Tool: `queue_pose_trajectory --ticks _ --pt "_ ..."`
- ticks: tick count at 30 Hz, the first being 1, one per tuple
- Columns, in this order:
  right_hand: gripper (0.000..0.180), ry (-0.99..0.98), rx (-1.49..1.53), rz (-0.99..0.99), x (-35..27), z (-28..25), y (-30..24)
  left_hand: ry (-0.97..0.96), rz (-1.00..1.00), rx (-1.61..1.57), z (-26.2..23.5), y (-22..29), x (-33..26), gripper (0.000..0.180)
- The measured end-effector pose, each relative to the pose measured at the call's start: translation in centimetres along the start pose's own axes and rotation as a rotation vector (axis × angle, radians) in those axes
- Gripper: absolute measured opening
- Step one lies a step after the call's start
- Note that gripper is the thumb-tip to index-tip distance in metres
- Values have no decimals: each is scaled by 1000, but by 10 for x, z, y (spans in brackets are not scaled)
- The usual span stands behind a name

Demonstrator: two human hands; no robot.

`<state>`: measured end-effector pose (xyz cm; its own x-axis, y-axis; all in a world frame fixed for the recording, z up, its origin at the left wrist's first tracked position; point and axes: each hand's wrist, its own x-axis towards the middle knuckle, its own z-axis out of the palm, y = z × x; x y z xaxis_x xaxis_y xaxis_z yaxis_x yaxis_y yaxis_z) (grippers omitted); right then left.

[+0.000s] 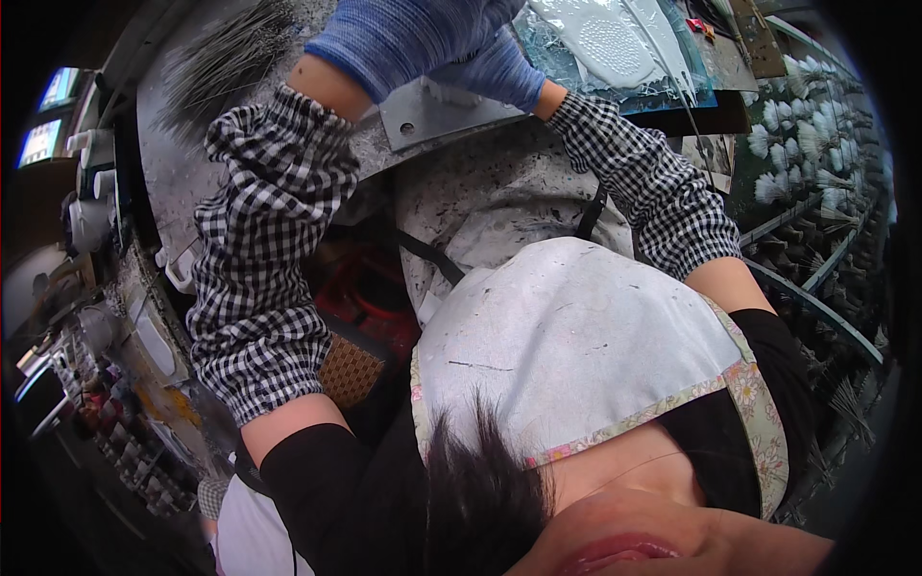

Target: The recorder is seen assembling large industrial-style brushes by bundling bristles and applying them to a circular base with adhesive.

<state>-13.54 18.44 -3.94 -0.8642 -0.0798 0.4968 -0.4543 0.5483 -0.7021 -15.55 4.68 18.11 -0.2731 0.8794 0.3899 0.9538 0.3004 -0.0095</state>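
Observation:
Both my hands wear blue knitted gloves and meet at the top edge of the view. My left hand [399, 40] is in front, and its fingers run out of the picture. Partly behind it is my right hand [501, 75], with its fingers mostly hidden. Whether either holds anything cannot be made out. Below the hands lies a grey metal plate [408, 129] with a round hole near its corner. To the left, a loose bundle of thin wires [226, 72] rests on the worktable [163, 178]. Right of the hands, glossy white paste [610, 43] is spread on a blue-edged sheet [699, 82].
At the right, a rack [812, 298] holds rows of white tufted pieces [807, 120] on stems. A small red wrapper [701, 27] lies past the paste. At the far left, another bench [154, 336] carries assorted items. A person's white garment [252, 528] shows at the lower left.

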Motion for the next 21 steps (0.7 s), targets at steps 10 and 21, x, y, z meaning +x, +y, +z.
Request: queue_pose_trajectory --ticks 10,21 --pt "43 16 264 -39 17 -21 -59 -21 50 -69 -16 -9 1 17" --pt "31 132 261 135 -32 -108 -29 49 225 -259 28 27 86 16"
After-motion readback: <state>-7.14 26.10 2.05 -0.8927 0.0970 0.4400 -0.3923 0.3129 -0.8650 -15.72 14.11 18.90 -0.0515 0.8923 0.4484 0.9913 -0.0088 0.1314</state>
